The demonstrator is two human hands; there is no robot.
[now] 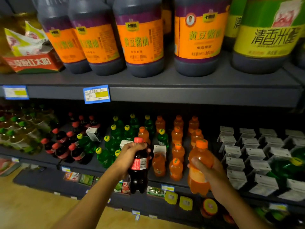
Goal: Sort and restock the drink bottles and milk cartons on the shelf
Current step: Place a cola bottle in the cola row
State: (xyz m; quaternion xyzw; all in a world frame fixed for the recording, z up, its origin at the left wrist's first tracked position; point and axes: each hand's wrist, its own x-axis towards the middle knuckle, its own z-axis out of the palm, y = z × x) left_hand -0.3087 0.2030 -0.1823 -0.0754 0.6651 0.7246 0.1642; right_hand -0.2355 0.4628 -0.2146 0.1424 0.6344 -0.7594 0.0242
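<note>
My left hand (130, 153) grips a dark cola bottle (139, 172) with a red cap by its neck, in front of the drinks shelf (165, 180). My right hand (208, 169) holds an orange soda bottle (198, 164) around its middle, tilted slightly. On the shelf stand cola bottles (66, 146) at the left, green soda bottles (113, 138) in the middle and orange soda bottles (177, 146) to their right. Grey-white milk cartons (257, 156) fill the right side. Stray cartons (93, 133) (159, 150) sit among the bottles, and a green bottle (292, 164) lies among the cartons.
The upper shelf (165, 83) carries large soy sauce bottles (140, 35) and a vinegar bottle (267, 33), with blue price tags (96, 94) on its edge. Green-capped tea bottles (14, 131) stand at the far left. Packets and small tubs fill a lower shelf (171, 197). Wooden floor (33, 204) lies below.
</note>
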